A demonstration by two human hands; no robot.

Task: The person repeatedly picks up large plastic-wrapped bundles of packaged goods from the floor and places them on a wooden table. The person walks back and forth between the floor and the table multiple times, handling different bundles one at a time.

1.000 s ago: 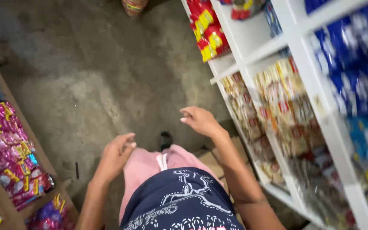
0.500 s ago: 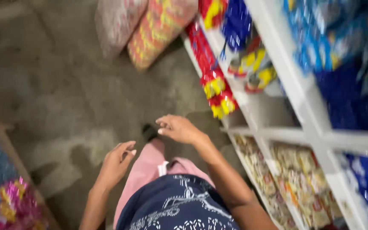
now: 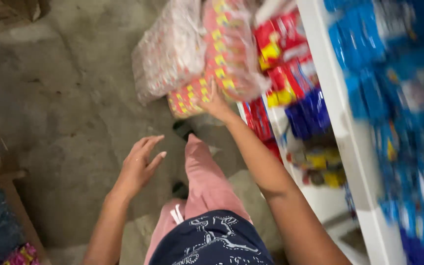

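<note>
My right hand (image 3: 215, 104) reaches forward and touches the lower edge of a clear plastic bag of red and yellow packets (image 3: 222, 64) lying on the concrete floor; whether the fingers grip it I cannot tell. Beside it lies a second, paler bag of small packets (image 3: 168, 54). My left hand (image 3: 141, 164) hangs in the air over the floor, fingers apart and holding nothing. Below me I see my pink trousers and dark printed shirt.
A white shelf unit (image 3: 339, 122) runs along the right, stacked with red, yellow and blue snack packets. A low wooden rack (image 3: 6, 196) with coloured packets stands at the lower left. A grey concrete floor (image 3: 65, 108) lies between them.
I have stepped forward and the view has swung ahead. The two bags on the floor came close, and my right hand moved up from mid-air onto the red and yellow bag.
</note>
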